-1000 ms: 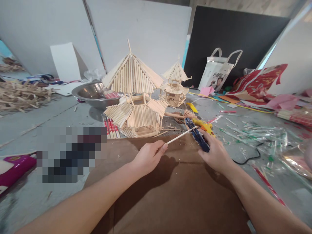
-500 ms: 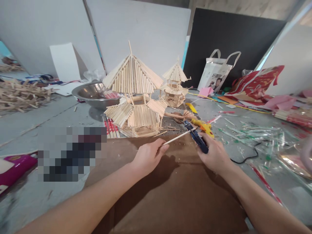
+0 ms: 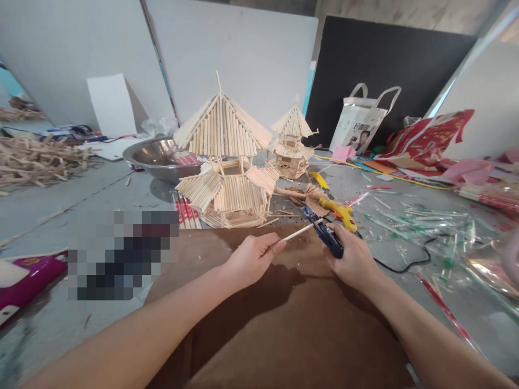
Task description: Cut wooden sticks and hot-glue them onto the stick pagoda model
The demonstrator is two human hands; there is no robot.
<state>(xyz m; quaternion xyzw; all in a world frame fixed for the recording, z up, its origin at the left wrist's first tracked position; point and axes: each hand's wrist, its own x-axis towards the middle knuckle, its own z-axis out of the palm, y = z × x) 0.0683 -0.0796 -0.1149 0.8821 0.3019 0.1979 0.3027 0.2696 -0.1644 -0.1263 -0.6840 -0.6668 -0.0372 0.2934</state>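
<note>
My left hand [image 3: 257, 256] pinches a thin pale wooden stick [image 3: 298, 232] that points up to the right. The far end of the stick lies in the jaws of a dark blue hand cutter [image 3: 330, 240]. My right hand [image 3: 354, 254] is wrapped round the cutter's handles. Both hands are above a brown board [image 3: 259, 346]. Just beyond them stands a large pavilion model [image 3: 225, 140] built of wooden sticks, with a pointed roof over a lower tier. Behind the cutter lies a yellow glue gun [image 3: 340, 210].
Farther back stand a smaller stick pavilion [image 3: 294, 143], a steel bowl [image 3: 162, 167] and a white carrier bag [image 3: 359, 121]. Cut sticks [image 3: 44, 156] are heaped at left, near a magenta hair dryer [image 3: 32, 278]. Clear plastic wrappers [image 3: 438, 216] and a black cord [image 3: 405, 267] lie at right.
My left hand has moved slightly right, and less stick shows between it and the cutter. The cutter and my right hand have shifted a little left.
</note>
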